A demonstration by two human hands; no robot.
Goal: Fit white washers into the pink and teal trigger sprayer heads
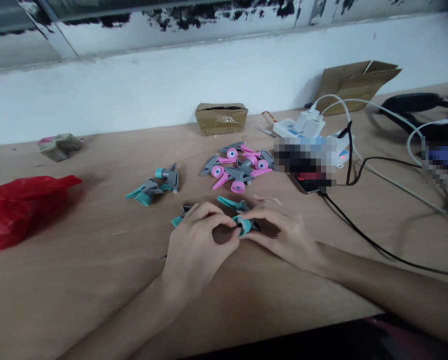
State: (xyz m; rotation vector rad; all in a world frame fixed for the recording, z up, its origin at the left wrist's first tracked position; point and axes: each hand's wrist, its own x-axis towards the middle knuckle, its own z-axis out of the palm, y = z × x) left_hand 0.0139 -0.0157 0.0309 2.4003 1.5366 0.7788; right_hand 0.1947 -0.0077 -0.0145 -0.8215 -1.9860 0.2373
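Both hands meet over the wooden table near its front edge. My left hand and my right hand pinch a teal and grey spray-trigger head between their fingertips. A second teal trigger part lies just behind it, and another teal piece pokes out from behind my left hand. To the left lie two teal and grey trigger heads. Farther back is a pile of several pink and grey trigger heads.
A red plastic bag lies at the left. A small taped cardboard box and a larger open box stand by the white wall. A power strip with chargers, a phone and black and white cables fill the right side.
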